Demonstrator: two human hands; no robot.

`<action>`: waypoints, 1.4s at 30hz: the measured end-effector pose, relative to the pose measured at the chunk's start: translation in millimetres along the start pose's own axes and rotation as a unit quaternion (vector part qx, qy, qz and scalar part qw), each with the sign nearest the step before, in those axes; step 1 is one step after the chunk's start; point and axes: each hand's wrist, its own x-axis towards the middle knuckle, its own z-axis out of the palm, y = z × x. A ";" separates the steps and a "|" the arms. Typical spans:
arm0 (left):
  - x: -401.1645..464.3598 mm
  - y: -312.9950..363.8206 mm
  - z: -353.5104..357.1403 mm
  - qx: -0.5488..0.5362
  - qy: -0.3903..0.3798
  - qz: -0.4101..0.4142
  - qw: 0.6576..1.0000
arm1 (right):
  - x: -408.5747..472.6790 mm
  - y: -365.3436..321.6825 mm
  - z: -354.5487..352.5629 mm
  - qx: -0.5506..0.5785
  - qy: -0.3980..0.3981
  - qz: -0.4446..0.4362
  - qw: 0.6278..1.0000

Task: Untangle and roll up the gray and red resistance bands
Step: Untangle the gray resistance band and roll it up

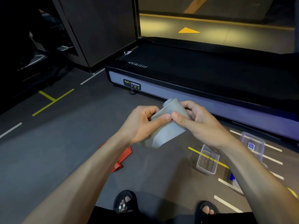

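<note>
The gray resistance band [166, 131] is held in the air in front of me, partly wound into a roll whose coiled end shows at the top near the treadmill. My left hand [142, 123] pinches its left side with thumb and fingers. My right hand [199, 122] grips the roll from the right, thumb pressed across the front. A loose flat tail of the band hangs below my hands. The red resistance band [123, 159] lies crumpled on the floor below my left forearm, partly hidden by it.
A black treadmill [202, 75] stands just ahead. A clear plastic container [207, 160] and its lid [254, 143] lie on the floor to the right, under my right arm. My sandalled feet [126, 202] show at the bottom. The gray floor carries white and yellow tape lines.
</note>
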 end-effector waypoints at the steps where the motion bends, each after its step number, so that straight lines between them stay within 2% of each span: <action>1: 1.3 0.8 0.7 0.001 -0.003 -0.002 1.000 | 0.0 0.7 -0.8 -0.004 0.006 -0.007 1.000; 9: 5.2 1.8 5.8 -0.100 -0.023 -0.007 0.995 | 2.4 -3.9 -10.6 0.018 0.043 0.003 0.999; 16: 1.5 9.6 11.1 -0.049 -0.026 0.005 0.998 | -9.7 -8.3 -8.4 0.057 0.063 -0.022 0.996; 21: -0.1 16.8 13.3 -0.060 -0.012 0.015 0.998 | -15.1 -8.7 -11.1 0.002 0.061 -0.023 0.998; 26: -2.4 20.3 16.6 -0.046 -0.012 0.002 0.999 | -15.3 -8.8 -10.4 -0.069 0.026 -0.034 0.997; 35: 1.6 18.1 2.7 -0.057 -0.055 -0.005 0.997 | -1.1 -2.4 -5.9 0.082 0.071 -0.030 0.994; 42: 5.0 13.5 -2.7 -0.048 -0.050 -0.006 0.998 | 4.0 -2.1 0.9 0.064 0.082 -0.005 0.995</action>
